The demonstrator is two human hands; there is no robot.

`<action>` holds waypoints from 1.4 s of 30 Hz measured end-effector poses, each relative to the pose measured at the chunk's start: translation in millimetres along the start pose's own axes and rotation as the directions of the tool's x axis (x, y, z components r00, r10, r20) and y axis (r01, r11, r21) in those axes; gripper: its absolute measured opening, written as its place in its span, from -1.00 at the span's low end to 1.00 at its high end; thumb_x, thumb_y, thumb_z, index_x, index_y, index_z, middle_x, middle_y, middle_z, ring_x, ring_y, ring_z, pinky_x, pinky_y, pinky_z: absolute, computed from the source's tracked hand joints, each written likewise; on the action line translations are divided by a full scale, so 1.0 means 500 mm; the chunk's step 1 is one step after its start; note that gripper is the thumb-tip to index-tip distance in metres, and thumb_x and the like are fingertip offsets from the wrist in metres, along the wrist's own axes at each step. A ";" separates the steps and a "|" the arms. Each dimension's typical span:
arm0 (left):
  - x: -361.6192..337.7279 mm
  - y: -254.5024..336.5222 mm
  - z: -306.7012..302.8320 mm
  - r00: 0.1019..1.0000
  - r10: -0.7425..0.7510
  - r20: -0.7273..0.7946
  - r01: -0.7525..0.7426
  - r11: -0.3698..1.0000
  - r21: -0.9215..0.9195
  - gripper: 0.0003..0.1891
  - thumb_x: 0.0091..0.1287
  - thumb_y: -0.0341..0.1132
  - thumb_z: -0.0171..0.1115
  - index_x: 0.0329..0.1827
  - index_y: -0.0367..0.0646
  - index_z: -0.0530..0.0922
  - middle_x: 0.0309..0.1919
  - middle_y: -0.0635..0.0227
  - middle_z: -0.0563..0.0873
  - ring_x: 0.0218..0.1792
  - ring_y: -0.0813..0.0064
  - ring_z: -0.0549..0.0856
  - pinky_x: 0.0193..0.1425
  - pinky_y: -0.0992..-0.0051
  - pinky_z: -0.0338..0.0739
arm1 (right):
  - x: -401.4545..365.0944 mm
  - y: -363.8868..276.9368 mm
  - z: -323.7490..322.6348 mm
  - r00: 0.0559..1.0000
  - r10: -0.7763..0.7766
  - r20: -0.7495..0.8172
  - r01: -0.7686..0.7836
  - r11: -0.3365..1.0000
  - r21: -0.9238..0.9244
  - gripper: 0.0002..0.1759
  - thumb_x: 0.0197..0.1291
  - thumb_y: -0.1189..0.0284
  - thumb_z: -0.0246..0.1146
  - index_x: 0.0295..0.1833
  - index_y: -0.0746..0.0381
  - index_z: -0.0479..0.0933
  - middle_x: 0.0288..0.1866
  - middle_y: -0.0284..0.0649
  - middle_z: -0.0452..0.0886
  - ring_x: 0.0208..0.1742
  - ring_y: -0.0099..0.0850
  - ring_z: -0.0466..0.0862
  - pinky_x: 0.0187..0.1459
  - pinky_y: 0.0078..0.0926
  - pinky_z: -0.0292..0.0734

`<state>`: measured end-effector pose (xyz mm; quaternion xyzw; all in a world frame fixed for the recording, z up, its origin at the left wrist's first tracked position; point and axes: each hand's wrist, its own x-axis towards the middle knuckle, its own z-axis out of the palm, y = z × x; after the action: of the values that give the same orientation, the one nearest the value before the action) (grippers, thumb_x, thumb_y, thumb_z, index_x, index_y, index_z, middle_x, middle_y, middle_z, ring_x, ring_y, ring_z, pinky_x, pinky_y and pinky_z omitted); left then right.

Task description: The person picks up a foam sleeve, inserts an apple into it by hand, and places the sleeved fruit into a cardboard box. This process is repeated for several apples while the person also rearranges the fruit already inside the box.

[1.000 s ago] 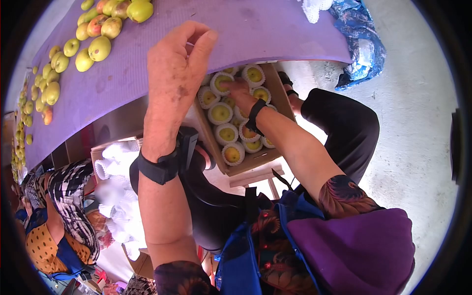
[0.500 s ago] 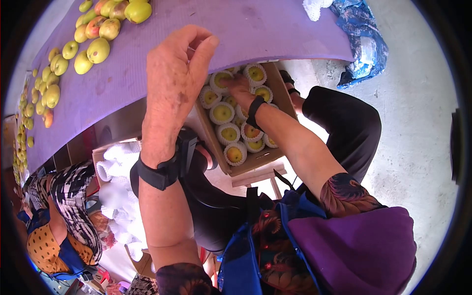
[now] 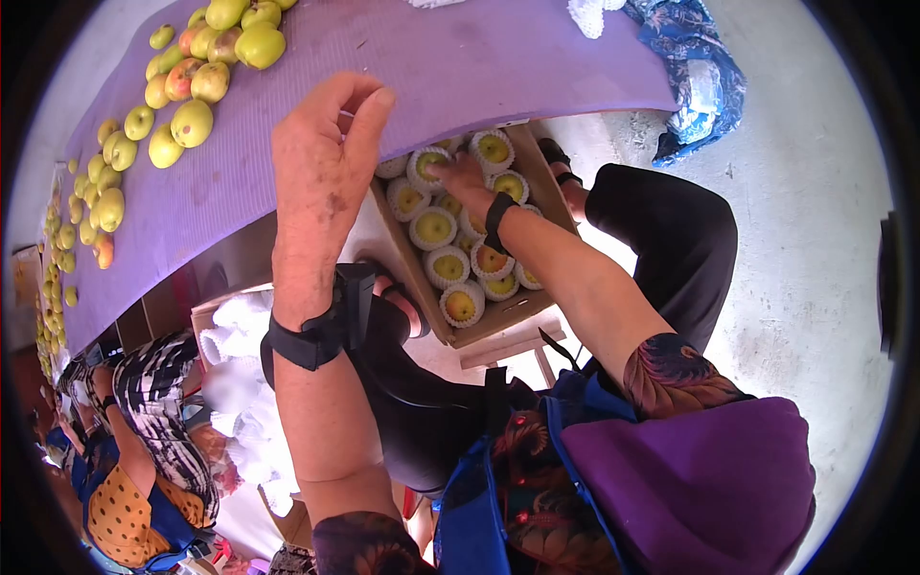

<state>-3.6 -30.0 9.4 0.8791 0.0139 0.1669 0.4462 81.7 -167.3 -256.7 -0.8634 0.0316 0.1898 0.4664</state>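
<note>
My left hand (image 3: 331, 144) is raised over the near edge of the purple table, back toward me. Its fingers are curled in toward the thumb, and whatever they may hold is hidden. Down in an open cardboard box (image 3: 467, 335), my right hand (image 3: 464, 182) has its fingers on an apple (image 3: 428, 165) in a white foam net, near the far left corner. More netted apples surround it, such as a yellow-green apple (image 3: 432, 227) and a yellow-red apple (image 3: 461, 307). My right hand and forearm cover part of the box's contents.
Bare apples (image 3: 192, 123) lie along the left of the purple table (image 3: 460, 72). White foam nets (image 3: 244, 383) fill a carton at lower left, beside another seated person (image 3: 158, 431). A blue patterned cloth (image 3: 695, 72) hangs at the table's right end. The box rests on a wooden stool (image 3: 508, 350).
My left hand has come slightly down and left in view, still curled. My right hand has stayed at the same apple with only a slight shift. The view has shifted a little.
</note>
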 end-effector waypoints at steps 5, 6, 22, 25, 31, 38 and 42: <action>-0.003 -0.001 0.001 0.997 0.039 -0.060 -0.040 0.999 -0.012 -0.80 0.30 -0.27 0.24 -0.23 -0.27 0.61 -0.48 0.21 0.67 -0.51 0.40 0.60 -0.35 0.44 0.51 | -0.003 0.007 0.004 0.997 -0.008 -0.074 0.004 0.999 -0.044 -0.19 -0.10 0.03 0.44 0.07 0.48 0.43 0.03 0.22 0.57 0.13 0.05 0.56 0.15 -0.19 0.46; -0.004 -0.001 0.000 0.997 0.037 -0.062 -0.038 0.999 -0.013 -0.80 0.30 -0.27 0.24 -0.23 -0.27 0.61 -0.48 0.21 0.67 -0.51 0.40 0.60 -0.35 0.44 0.51 | -0.007 0.001 -0.002 1.000 0.018 -0.025 -0.019 0.999 -0.049 -0.08 -0.11 -0.01 0.43 0.21 0.46 0.35 0.17 0.20 0.48 0.24 0.00 0.49 0.23 -0.25 0.40; 0.004 -0.003 0.001 0.998 0.065 -0.004 -0.065 0.998 0.020 -0.80 0.30 -0.28 0.23 -0.20 -0.27 0.60 -0.45 0.23 0.67 -0.44 0.42 0.63 -0.32 0.46 0.51 | 0.008 0.014 0.050 0.977 -0.177 -0.123 0.154 0.973 -0.171 -0.26 -0.06 0.19 0.42 0.09 0.49 0.32 -0.12 0.18 0.63 -0.06 0.04 0.65 -0.02 -0.23 0.57; 0.003 0.007 -0.001 0.996 0.088 -0.015 -0.087 0.996 0.027 -0.81 0.28 -0.31 0.23 -0.25 -0.29 0.60 -0.44 0.10 0.67 -0.47 0.21 0.64 -0.34 0.37 0.52 | 0.002 -0.008 0.025 0.999 -0.030 0.020 0.033 0.987 -0.156 0.00 -0.14 0.06 0.43 0.32 0.46 0.23 0.15 0.19 0.51 0.20 0.00 0.52 0.21 -0.25 0.42; 0.002 -0.001 -0.012 0.993 0.116 -0.003 -0.116 0.991 0.068 -0.80 0.31 -0.30 0.20 -0.20 -0.30 0.60 -0.48 0.26 0.66 -0.46 0.51 0.59 -0.33 0.49 0.50 | -0.028 -0.026 -0.029 0.998 -0.030 0.059 0.035 0.997 -0.072 -0.03 -0.17 0.17 0.47 0.31 0.47 0.24 0.20 0.18 0.49 0.25 0.00 0.49 0.25 -0.26 0.40; 0.002 -0.019 -0.017 0.992 0.115 -0.048 -0.112 0.991 0.068 -0.81 0.30 -0.31 0.21 -0.21 -0.29 0.59 -0.49 0.23 0.66 -0.50 0.47 0.59 -0.35 0.46 0.50 | -0.069 -0.033 -0.103 0.970 -0.145 0.195 0.200 0.931 -0.304 -0.26 -0.01 0.18 0.38 0.22 0.42 0.39 0.18 0.13 0.53 0.21 -0.03 0.52 0.19 -0.25 0.43; 0.002 -0.025 -0.018 0.992 0.113 -0.047 -0.108 0.990 0.090 -0.83 0.30 -0.33 0.21 -0.23 -0.29 0.59 -0.49 0.19 0.66 -0.52 0.44 0.59 -0.36 0.45 0.50 | -0.107 -0.080 -0.140 0.776 -0.272 0.569 0.523 0.782 -0.340 -0.54 0.01 0.18 0.32 -0.04 0.27 0.60 -0.08 0.01 0.68 -0.03 -0.10 0.66 0.02 -0.29 0.53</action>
<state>-3.8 -15.5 4.7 0.8924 -0.0160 0.2136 0.3972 62.2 -208.5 -171.1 -0.8595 -0.3250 0.2970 0.2596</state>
